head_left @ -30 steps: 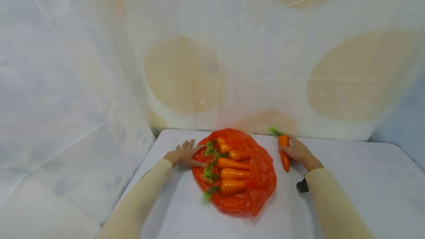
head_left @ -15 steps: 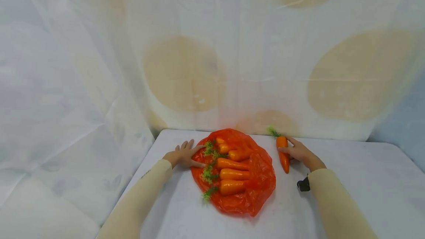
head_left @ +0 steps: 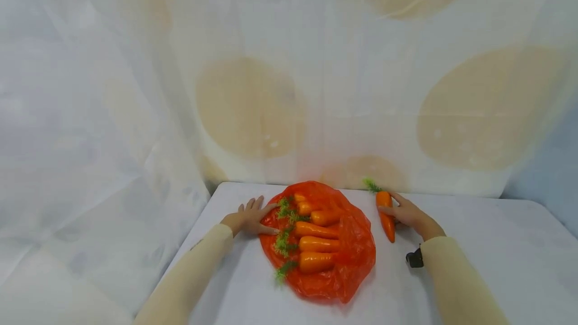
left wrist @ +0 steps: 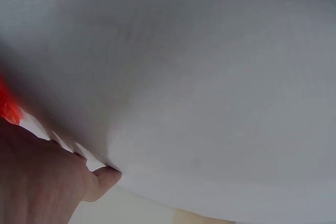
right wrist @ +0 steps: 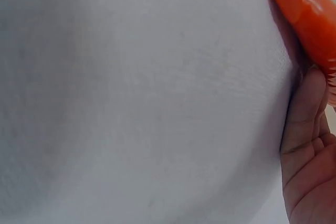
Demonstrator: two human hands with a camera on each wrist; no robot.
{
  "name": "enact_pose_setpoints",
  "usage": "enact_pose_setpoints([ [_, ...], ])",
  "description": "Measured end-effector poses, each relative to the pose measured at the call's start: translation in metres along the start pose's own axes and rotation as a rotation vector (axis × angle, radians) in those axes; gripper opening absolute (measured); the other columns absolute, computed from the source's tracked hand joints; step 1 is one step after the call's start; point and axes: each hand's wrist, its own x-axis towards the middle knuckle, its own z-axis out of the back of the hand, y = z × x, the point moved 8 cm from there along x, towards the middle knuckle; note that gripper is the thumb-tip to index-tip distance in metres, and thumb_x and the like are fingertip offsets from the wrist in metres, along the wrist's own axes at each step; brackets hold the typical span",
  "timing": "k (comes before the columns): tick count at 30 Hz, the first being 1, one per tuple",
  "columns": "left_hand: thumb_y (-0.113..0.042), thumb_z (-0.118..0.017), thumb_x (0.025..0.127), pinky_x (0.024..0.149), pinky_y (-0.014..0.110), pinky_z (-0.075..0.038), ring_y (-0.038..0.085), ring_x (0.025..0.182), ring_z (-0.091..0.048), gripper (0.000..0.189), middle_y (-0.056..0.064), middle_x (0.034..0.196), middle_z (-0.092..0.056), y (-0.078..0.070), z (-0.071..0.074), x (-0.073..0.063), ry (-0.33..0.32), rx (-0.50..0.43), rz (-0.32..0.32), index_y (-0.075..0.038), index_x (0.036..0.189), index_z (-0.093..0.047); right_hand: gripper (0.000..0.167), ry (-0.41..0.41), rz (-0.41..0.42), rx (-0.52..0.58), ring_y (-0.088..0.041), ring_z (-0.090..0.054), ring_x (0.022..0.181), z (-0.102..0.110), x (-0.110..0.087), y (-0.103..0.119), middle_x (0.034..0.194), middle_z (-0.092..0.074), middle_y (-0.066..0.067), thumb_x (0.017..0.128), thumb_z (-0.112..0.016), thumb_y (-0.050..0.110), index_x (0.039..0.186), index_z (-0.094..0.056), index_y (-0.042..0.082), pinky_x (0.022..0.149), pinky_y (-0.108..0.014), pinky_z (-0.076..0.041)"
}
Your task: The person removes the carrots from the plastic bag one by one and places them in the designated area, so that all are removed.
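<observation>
An orange plastic bag [head_left: 347, 260] lies spread on the white table [head_left: 474, 265], with several orange carrots [head_left: 316, 245] with green tops lying on it. My left hand [head_left: 253, 217] rests flat on the bag's left edge, fingers straight. My right hand [head_left: 404, 212] grips a single carrot [head_left: 386, 214] just right of the bag, its green top pointing away from me. In the right wrist view the carrot's tip [right wrist: 310, 17] shows above my fingers [right wrist: 307, 114]. The left wrist view shows my left hand [left wrist: 47, 182] on the tablecloth and a sliver of the bag [left wrist: 8, 106].
A white curtain with large tan spots [head_left: 253, 104] hangs right behind the table and down its left side. The table's left edge runs close to my left arm. A small black wrist device [head_left: 414, 258] sits on my right sleeve.
My right hand has brought the single carrot slightly closer to the bag. The left hand stays on the bag's edge. The head view has tipped up a little.
</observation>
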Motion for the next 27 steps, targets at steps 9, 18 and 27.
enact_pose_setpoints([
  [9, -0.08, -0.056, 0.079, 0.118, 0.067, -0.009, 0.042, 0.152, -0.006, 0.092, 0.013, 0.167, 0.0, 0.001, 0.0038, 0.0029, -0.01, -0.007, 0.0, -0.043, 0.155, -0.02, 0.09, -0.003, 0.016, -0.001, -0.027, -0.056, 0.091, 0.0034, 0.0019, 0.005, 0.125, -0.045, -0.028, 0.098, -0.056, 0.048, 0.159, 0.0, 0.012, 0.078, -0.035, -0.049],
  [18, -0.082, -0.055, 0.078, 0.118, 0.066, -0.01, 0.043, 0.151, -0.007, 0.093, 0.014, 0.167, -0.002, 0.0022, 0.0026, 0.0052, -0.028, 0.01, 0.006, -0.043, 0.155, -0.021, 0.091, -0.007, 0.01, -0.038, -0.026, -0.055, 0.091, 0.0021, 0.0022, 0.006, 0.12, -0.048, -0.024, 0.098, -0.055, 0.05, 0.159, 0.0, 0.01, 0.087, -0.044, -0.047],
  [27, -0.082, -0.055, 0.078, 0.118, 0.066, -0.01, 0.043, 0.152, -0.006, 0.093, 0.014, 0.167, -0.002, 0.0001, 0.0043, 0.0007, -0.031, 0.014, 0.002, -0.042, 0.155, -0.021, 0.09, -0.001, 0.012, -0.005, -0.023, -0.056, 0.086, 0.0012, 0.0033, 0.0027, 0.115, -0.052, -0.021, 0.097, -0.056, 0.048, 0.159, -0.003, 0.01, 0.075, -0.031, -0.049],
])
